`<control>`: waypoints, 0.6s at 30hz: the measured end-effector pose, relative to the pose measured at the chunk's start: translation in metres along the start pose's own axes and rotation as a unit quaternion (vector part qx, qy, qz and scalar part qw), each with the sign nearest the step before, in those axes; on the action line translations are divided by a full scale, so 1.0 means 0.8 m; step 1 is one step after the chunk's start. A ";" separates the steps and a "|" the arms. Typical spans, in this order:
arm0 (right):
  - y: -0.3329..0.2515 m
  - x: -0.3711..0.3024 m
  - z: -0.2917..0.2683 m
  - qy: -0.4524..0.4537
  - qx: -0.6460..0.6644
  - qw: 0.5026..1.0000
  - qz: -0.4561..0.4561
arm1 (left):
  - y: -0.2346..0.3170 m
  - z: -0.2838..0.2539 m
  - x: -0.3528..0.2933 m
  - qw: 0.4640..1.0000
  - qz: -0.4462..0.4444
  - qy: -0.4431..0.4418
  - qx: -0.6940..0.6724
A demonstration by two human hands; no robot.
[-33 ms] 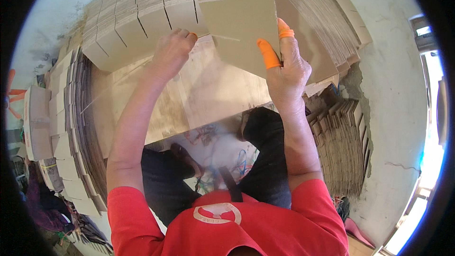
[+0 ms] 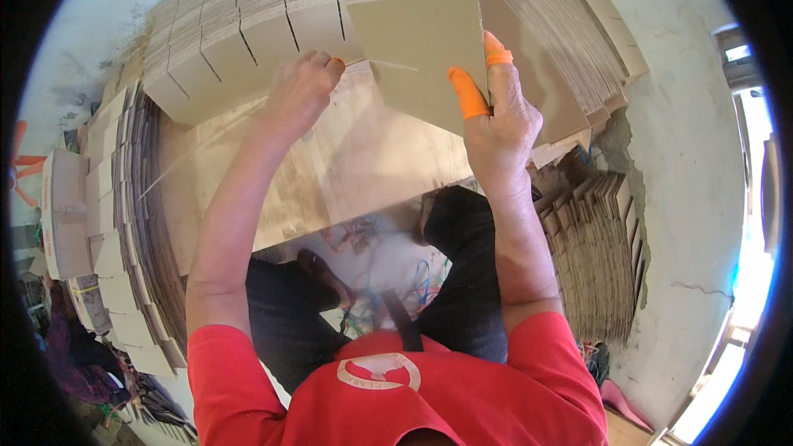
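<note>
A flat brown cardboard sheet with slots is raised at the top middle, its upper end out of view. My right hand grips its right edge between fingers wearing orange finger covers. My left hand is closed, an orange cover showing at one fingertip; whatever it holds, if anything, is hidden. Just beyond the left hand stands a thick stack of slotted cardboard pieces. Below both hands lies a pale plywood board.
More stacked cardboard leans behind the raised sheet on the right. Another pile sits lower right, by the wall. A tall cardboard pile curves along the left. Coloured strings lie on the floor between my legs.
</note>
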State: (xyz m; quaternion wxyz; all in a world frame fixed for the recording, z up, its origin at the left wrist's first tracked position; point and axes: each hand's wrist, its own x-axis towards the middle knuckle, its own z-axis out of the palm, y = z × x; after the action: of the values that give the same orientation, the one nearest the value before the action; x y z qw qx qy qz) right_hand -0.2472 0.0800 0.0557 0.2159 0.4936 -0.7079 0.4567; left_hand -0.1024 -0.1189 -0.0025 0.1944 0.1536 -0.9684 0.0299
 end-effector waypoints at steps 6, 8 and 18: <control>-0.001 0.003 -0.005 -0.002 0.032 0.999 0.022 | 0.001 -0.001 -0.011 1.000 0.007 0.014 0.003; -0.005 0.001 -0.008 -0.036 0.053 0.995 0.072 | 0.003 -0.008 -0.012 1.000 0.009 0.006 0.002; -0.001 -0.037 0.025 -0.223 -0.004 0.974 0.025 | 0.061 -0.044 -0.024 0.997 0.061 0.050 -0.025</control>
State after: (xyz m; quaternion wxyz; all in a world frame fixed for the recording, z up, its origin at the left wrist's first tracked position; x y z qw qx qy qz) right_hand -0.2311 0.0776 0.0237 0.0431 0.5647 -0.7519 0.3376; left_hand -0.0877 -0.0633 0.0228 0.2439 0.0878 -0.9655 0.0253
